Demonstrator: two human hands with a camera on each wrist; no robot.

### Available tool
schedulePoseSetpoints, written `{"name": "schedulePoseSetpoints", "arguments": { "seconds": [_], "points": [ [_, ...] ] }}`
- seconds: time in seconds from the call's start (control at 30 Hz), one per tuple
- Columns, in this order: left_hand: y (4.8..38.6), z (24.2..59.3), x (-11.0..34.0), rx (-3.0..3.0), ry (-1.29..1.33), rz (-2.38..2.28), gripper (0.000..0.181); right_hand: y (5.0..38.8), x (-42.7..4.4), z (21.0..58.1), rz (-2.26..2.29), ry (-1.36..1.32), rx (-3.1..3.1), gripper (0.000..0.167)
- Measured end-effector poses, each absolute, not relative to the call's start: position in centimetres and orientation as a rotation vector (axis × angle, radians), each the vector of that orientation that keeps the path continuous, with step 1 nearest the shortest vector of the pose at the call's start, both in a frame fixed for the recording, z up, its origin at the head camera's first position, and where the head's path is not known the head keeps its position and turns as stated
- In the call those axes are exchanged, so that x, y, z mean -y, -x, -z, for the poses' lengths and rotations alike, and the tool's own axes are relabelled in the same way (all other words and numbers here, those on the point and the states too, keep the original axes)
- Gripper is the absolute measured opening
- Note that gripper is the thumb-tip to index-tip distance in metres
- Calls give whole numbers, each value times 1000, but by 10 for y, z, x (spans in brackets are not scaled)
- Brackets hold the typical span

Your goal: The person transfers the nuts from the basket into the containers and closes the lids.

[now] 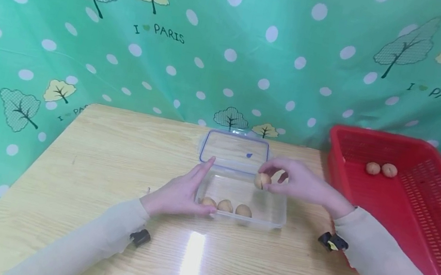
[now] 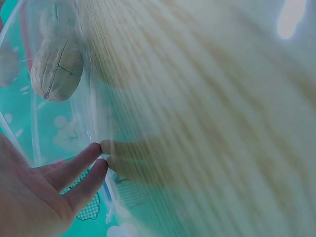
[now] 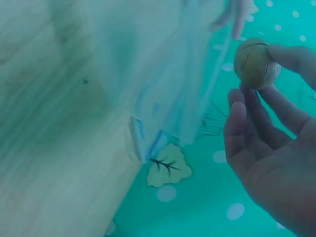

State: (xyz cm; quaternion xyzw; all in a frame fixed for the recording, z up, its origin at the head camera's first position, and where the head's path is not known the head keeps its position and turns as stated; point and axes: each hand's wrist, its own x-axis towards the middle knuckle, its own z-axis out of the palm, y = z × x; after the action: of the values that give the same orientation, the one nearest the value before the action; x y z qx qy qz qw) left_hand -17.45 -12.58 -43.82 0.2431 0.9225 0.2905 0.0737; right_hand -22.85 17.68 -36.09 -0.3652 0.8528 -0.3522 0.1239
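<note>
My right hand (image 1: 298, 183) pinches a walnut (image 1: 263, 181) between thumb and fingertips, above the right part of a clear plastic box (image 1: 271, 223). The right wrist view shows the same walnut (image 3: 256, 64), its shell lined with dark cracks, at the fingertips of the right hand (image 3: 266, 143). Along the box's front wall lie three walnuts (image 1: 225, 206) side by side. My left hand (image 1: 179, 193) rests against the box's left side, thumb at the front corner. In the left wrist view, straight fingers of the left hand (image 2: 49, 192) touch the clear wall.
Behind the box lies its clear lid (image 1: 235, 152) with a blue seal. At the right stands a red plastic basket (image 1: 339, 166) holding two walnuts (image 1: 389, 170) near its back. A green patterned cloth (image 1: 204, 31) hangs behind the wooden table (image 1: 120, 154).
</note>
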Motion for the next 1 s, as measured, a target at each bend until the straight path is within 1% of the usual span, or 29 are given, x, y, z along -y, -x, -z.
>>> {"name": "schedulePoseSetpoints", "arguments": {
  "seconds": [0.33, 0.67, 1.0],
  "points": [
    [174, 438, 125, -2770, -731, -882, 122, 222, -170, 371, 894, 1138, -2345, 24],
    [175, 439, 125, -2772, -732, -892, 122, 218, -168, 378, 739, 1079, -2274, 30],
    [175, 440, 125, -2774, -722, -877, 122, 218, -171, 379, 669, 1105, -2284, 30]
  ]
}}
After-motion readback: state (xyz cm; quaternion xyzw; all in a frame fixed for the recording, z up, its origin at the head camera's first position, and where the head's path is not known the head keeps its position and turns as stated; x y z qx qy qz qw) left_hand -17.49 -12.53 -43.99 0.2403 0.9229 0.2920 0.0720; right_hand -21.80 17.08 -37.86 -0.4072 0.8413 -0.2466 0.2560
